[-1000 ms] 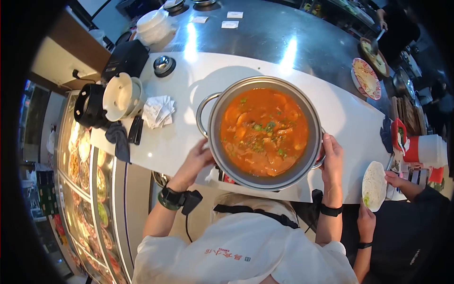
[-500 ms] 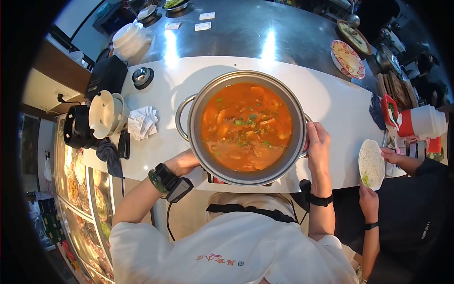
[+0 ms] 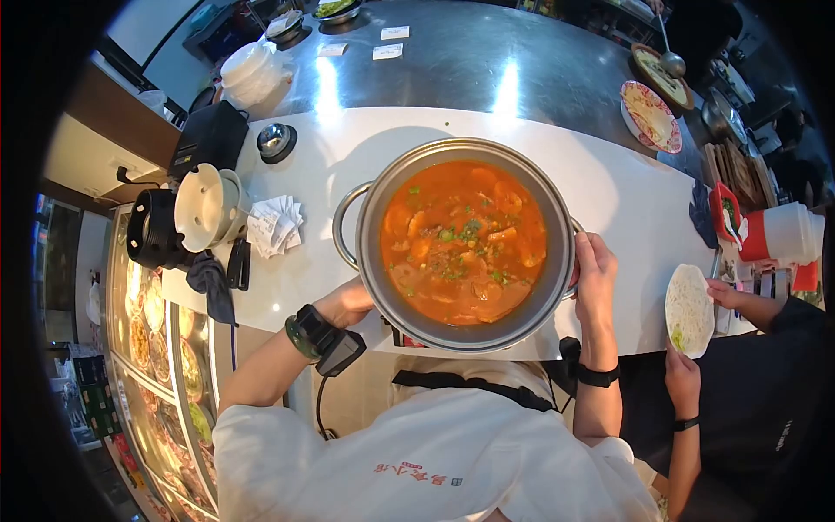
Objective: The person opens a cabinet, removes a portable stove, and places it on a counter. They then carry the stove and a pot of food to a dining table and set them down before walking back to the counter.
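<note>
A wide metal pot (image 3: 375,287) full of red-orange soup (image 3: 465,244) with sliced pieces and chopped green bits is in both of my hands, over the front edge of the white counter (image 3: 617,287). My right hand (image 3: 595,265) grips the pot's right handle, fingers wrapped round it. On the lower left, my left hand (image 3: 350,300) is against the pot's side, its fingertips hidden under the rim. The empty left loop handle sticks out above that hand. Part of a dark and red object shows beneath the pot.
Left on the counter are a call bell (image 3: 276,142), paper slips (image 3: 275,224), cream bowls (image 3: 204,207) and a black box (image 3: 209,139). At right a co-worker's hands hold a white oval dish (image 3: 690,309). A patterned bowl (image 3: 651,117) stands at the back right.
The view has shifted slightly, so pot, hands and counter items appear a little further right and lower. Both hands keep their hold on the pot.
</note>
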`<state>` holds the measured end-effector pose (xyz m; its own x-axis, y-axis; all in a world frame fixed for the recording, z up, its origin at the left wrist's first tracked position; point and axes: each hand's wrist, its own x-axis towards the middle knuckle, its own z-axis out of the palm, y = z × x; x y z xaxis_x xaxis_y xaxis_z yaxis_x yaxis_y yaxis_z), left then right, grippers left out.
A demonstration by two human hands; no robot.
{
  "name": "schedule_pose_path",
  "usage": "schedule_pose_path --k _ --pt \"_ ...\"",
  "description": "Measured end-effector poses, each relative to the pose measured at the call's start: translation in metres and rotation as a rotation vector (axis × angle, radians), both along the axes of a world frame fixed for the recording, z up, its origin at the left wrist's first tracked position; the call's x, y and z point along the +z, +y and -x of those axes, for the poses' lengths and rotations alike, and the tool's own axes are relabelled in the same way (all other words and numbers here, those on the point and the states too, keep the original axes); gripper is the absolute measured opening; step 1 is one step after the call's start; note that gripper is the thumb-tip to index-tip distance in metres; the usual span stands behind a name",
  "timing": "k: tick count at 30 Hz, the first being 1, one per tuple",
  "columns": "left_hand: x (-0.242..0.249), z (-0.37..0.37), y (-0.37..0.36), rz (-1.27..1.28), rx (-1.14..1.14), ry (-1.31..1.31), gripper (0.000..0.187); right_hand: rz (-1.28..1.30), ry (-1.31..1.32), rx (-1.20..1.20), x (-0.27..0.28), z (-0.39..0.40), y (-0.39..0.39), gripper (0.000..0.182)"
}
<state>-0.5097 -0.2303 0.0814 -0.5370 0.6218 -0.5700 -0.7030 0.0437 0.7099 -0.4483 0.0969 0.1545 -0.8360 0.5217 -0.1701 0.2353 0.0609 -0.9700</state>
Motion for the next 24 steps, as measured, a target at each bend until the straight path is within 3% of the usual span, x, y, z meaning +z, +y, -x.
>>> schedule_pose_path --k 14,24 --pt "0.003 -0.017 0.016 -0.023 0.182 -0.072 0.046 0.040 0.043 -0.002 -0.005 -0.005 -0.003 0.028" --pt "-0.008 -0.024 0.013 0.003 0.133 -0.051 0.040 0.081 0.022 -0.015 -0.003 -0.005 -0.005 0.026"
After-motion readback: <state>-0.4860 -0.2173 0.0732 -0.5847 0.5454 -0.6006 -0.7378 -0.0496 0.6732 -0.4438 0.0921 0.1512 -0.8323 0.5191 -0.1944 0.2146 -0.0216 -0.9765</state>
